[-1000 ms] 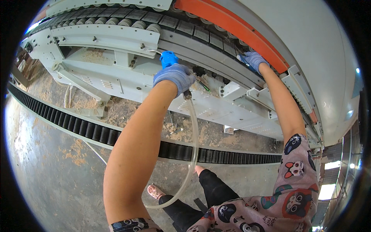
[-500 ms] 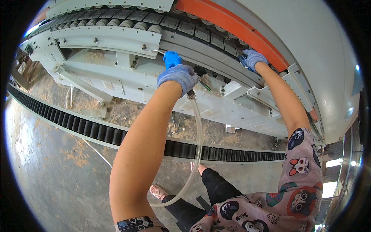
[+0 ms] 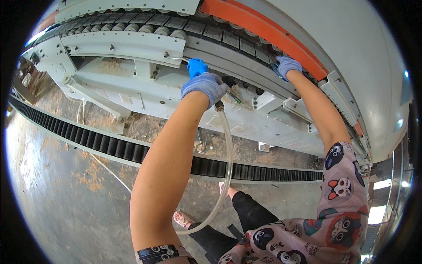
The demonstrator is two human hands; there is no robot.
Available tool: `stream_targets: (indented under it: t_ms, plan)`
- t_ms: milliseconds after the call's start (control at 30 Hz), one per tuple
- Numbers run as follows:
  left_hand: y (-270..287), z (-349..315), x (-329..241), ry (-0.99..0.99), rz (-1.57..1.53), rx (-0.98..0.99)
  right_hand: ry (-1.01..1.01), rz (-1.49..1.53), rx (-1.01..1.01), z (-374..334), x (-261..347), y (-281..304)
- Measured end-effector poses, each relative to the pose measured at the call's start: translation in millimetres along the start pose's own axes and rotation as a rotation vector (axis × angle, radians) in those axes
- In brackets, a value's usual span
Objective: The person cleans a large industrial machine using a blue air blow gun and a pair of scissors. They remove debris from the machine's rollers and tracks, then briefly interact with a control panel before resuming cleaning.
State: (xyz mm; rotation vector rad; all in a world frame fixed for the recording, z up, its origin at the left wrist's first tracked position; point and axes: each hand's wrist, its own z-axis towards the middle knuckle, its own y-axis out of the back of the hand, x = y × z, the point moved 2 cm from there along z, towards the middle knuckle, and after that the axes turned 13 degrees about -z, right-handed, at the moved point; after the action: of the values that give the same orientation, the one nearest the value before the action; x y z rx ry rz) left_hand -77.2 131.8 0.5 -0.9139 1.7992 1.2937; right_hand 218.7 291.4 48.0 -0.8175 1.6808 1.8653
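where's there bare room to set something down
The grey floor at lower left, between the black roller strip and left forearm, has bare patches among sawdust. It's crowded around the right hand, close beside the orange guard.

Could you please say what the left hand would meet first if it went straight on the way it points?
The left hand, its blue tool leading, would probably meet the grey rail; depth is unclear.

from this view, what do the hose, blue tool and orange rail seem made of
Hose: likely soft plastic, smooth; it looks translucent and hangs curved. Blue tool: probably hard plastic; moulded shape, even colour. Orange rail: perhaps painted metal; even, satin coat.
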Motion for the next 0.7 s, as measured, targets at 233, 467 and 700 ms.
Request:
stream_targets:
  t_ms: [233,467,700]
  plan:
    - [-4.3,7.0,14.8,0.003,-0.006,0.024,-0.001,0.072,-0.034,-9.0,11.5,8.5]
    - [-18.4,23.4,45.4,-0.080,0.157,0.012,0.024,0.509,-0.079,-0.5,17.4,-50.8]
    - [-40.3,42.6,64.7,-0.047,0.271,0.036,-0.038,0.736,0.002,11.6,23.2,-101.0]
